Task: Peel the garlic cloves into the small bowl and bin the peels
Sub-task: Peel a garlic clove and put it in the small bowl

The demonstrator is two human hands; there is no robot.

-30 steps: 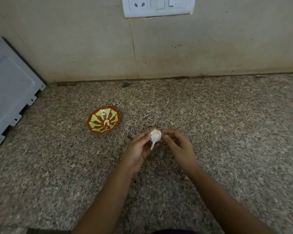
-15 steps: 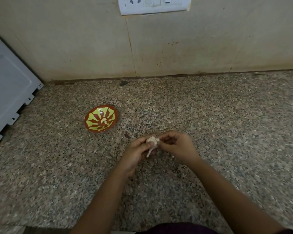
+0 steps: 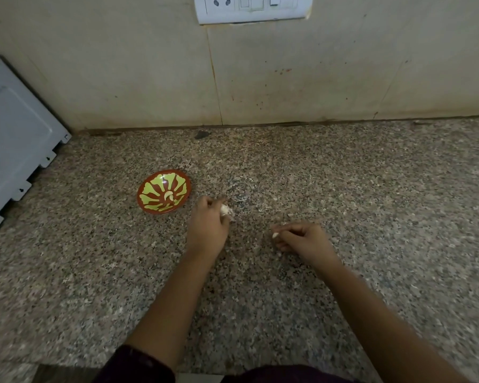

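A small red bowl (image 3: 150, 201) with a yellow-green leaf pattern sits on the granite counter, left of my hands, with a peeled clove (image 3: 168, 195) in its middle. My left hand (image 3: 208, 226) curls round a white garlic bulb (image 3: 225, 209), low over the counter just right of the bowl. My right hand (image 3: 302, 239) is apart from it, further right, and pinches a small white garlic clove (image 3: 275, 235) at its fingertips. No bin is in view.
A grey appliance panel (image 3: 14, 139) leans at the left edge against the wall. The tiled wall with a white switch plate (image 3: 252, 8) closes the back. A dark chip (image 3: 202, 134) lies by the wall joint. The counter's front edge runs just under my forearms.
My hands have separated: the left one took the bulb toward the bowl, the right one pulled away to the right with a clove broken off it.
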